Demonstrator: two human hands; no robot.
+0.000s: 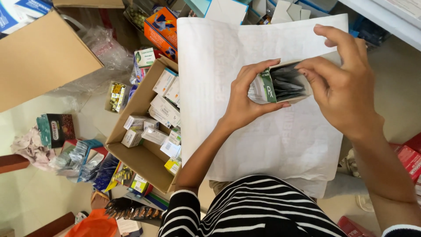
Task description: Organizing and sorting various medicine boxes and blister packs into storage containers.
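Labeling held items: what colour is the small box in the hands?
White with a green band at its open end, small box, held by left hand and right hand; head view.

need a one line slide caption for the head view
Left hand holds an open small box over white paper while right hand reaches inside.

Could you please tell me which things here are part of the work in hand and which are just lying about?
In hand: small open carton, dark strips inside, left hand, right hand.

Lying about: cardboard box of packets, white paper sheet, loose blister strips, plastic bag.
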